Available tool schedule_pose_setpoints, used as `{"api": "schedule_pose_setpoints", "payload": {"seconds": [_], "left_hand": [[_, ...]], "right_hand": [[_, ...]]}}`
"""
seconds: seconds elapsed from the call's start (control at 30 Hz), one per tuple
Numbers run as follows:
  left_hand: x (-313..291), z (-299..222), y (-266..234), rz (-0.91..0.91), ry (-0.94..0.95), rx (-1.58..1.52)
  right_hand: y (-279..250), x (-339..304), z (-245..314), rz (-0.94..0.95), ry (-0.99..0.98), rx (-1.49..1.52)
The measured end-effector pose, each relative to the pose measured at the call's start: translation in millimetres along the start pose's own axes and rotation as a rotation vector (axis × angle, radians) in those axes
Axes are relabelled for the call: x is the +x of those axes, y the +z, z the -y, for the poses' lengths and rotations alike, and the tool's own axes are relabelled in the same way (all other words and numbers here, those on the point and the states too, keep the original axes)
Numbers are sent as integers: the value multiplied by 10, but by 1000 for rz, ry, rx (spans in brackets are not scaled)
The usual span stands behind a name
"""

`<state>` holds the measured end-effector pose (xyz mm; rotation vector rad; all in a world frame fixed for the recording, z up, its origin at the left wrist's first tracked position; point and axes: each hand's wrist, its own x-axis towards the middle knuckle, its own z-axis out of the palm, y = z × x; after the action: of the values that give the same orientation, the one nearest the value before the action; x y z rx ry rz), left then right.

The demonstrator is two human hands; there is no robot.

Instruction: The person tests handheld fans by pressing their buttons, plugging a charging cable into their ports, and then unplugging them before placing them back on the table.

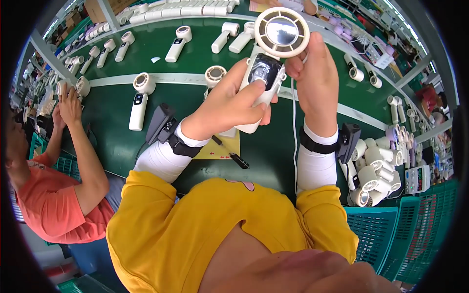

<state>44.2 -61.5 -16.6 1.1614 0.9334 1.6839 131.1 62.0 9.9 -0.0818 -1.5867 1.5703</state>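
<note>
A white handheld fan [282, 32] is raised over the bench, its round head with a shiny centre pointing up. My left hand [227, 105] is wrapped round its handle, the thumb lying on the glossy dark display panel [264, 70]. Beside the fan head, my right hand [317, 78] has its fingers pinched together around a thin white cable [294, 132], which hangs down toward the bench. The cable's end is hidden by the fingers, so I cannot tell if it joins the fan. Below my left hand lie a yellow sheet [224, 146] and a black pen [239, 160].
Another white fan [140, 100] lies left on the green bench [112, 112]; more sit along the belt [146, 53] beyond. Fans are piled [376, 168] at the right, above teal crates [373, 234]. A co-worker in an orange shirt [63, 200] handles a fan at the left.
</note>
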Motion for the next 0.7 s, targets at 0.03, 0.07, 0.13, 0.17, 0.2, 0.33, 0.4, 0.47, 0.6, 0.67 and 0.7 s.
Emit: {"api": "schedule_pose_setpoints", "payload": {"seconds": [0.03,0.07,0.13,0.17,0.2,0.33,0.4,0.47,0.6,0.67,0.7], "left_hand": [[4,12,12,10,3,32],[6,29,20,20,6,64],[12,58,10,13,-1,54],[14,73,4,14,5,44],[11,85,-7,17,11,34],[-12,82,-51,105,7,171],[-17,76,6,74,-5,168],[-20,51,64,14,-10,176],[-83,23,93,12,-29,149],[-85,27,101,28,-2,173],[-83,35,100,42,17,195]], "right_hand": [[-16,2,11,16,-24,-1],[-26,-6,25,16,-12,6],[-30,-17,60,12,9,-32],[-33,-20,71,10,18,-52],[-37,-16,75,7,28,-46],[-73,-11,104,-13,33,-37],[-89,-34,114,-38,22,-26],[-101,-36,138,-44,8,-21],[-128,-82,185,-31,-17,-144],[-125,-119,182,-15,-54,-153],[-122,-123,184,-7,-70,-157]]}}
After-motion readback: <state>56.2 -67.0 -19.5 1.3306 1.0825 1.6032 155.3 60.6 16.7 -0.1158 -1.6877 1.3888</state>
